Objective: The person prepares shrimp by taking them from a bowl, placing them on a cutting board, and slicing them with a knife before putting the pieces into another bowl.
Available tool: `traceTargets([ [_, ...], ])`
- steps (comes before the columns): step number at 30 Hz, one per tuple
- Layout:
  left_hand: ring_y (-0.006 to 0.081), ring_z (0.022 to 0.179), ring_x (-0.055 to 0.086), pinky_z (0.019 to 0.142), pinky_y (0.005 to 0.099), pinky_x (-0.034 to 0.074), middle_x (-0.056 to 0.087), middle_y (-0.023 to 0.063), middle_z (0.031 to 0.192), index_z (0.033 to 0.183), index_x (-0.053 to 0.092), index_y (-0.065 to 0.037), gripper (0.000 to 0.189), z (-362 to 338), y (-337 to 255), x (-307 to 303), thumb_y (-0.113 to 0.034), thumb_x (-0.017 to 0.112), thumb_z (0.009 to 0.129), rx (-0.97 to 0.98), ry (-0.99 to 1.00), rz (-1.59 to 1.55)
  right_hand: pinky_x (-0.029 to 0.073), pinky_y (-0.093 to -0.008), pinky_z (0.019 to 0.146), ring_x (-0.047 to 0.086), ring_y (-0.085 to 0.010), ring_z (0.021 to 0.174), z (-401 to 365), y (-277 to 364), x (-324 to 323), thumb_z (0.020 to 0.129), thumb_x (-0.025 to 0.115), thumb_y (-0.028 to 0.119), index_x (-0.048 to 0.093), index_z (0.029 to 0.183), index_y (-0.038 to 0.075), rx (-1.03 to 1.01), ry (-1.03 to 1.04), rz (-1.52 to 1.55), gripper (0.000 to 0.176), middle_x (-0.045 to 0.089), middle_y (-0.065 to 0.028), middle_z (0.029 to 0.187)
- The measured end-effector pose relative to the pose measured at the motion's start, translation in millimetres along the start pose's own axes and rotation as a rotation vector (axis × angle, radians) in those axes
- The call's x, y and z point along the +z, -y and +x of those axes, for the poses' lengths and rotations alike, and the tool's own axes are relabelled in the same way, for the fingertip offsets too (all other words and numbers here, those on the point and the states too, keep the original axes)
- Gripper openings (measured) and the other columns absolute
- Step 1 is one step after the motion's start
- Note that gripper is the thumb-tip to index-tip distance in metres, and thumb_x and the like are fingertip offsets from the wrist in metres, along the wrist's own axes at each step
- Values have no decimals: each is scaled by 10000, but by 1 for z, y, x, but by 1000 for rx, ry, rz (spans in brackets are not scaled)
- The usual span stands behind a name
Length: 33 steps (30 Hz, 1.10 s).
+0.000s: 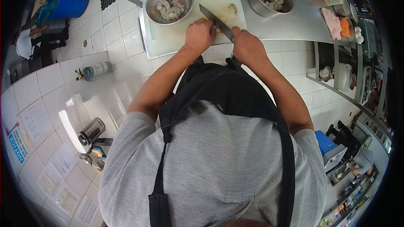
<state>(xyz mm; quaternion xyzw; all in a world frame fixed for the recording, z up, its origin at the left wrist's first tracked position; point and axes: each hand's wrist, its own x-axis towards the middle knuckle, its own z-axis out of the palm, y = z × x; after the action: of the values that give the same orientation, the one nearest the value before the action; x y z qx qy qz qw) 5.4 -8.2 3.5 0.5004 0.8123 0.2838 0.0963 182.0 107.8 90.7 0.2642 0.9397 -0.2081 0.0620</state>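
My right hand (249, 47) is closed round the handle of a large kitchen knife (214, 20), its blade slanting up and left over the white cutting board (185, 44). Close beside the blade, my left hand (200, 34) is closed, fingertips pinching a small greyish piece that looks like a shrimp (216, 27), mostly hidden. Beyond my left hand, a metal bowl (152, 15) on the board contains several peeled shrimp (170, 7). Dark scraps (230, 10) and wet stains lie on the board's right part.
Right of the board, a deep metal pot (264, 10) with greyish shrimp or shells stands on the steel counter (301, 21). Bottles, a pink cloth (331, 22) and containers line its far right end. Shelving (336, 65) is at right. Other people are at far left and lower right.
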Motion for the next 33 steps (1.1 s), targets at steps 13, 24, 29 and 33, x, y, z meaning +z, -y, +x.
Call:
traceTargets([
  [13,393,876,706,791,505,570,695,174,930,988,733,-28,164,-11,5,-5,-154,752,885,-5,9,-87,590,-549,793,731,-465,888,-9,4,-7,916,602,37,564,1098,-6,-11,31,2,191,696,-253,920],
  [24,387,878,713,795,498,577,704,173,931,977,728,-24,145,-15,14,-7,-128,743,876,53,-13,-95,578,-550,808,727,-457,909,-25,12,-11,956,621,70,556,1102,-7,15,93,-10,178,699,-252,936],
  [29,386,851,708,784,494,575,703,168,905,936,727,-21,143,-17,13,-13,-140,762,865,35,-18,-89,561,-570,830,717,-467,960,-14,16,-12,1014,647,139,541,1159,2,8,105,6,226,710,-266,990],
  [33,379,855,713,788,491,576,710,164,904,930,725,-21,156,-25,14,-19,-151,778,859,-22,-13,-66,578,-549,821,725,-450,917,-30,18,-20,961,633,92,564,1110,-7,-17,111,-8,192,699,-257,942],
])
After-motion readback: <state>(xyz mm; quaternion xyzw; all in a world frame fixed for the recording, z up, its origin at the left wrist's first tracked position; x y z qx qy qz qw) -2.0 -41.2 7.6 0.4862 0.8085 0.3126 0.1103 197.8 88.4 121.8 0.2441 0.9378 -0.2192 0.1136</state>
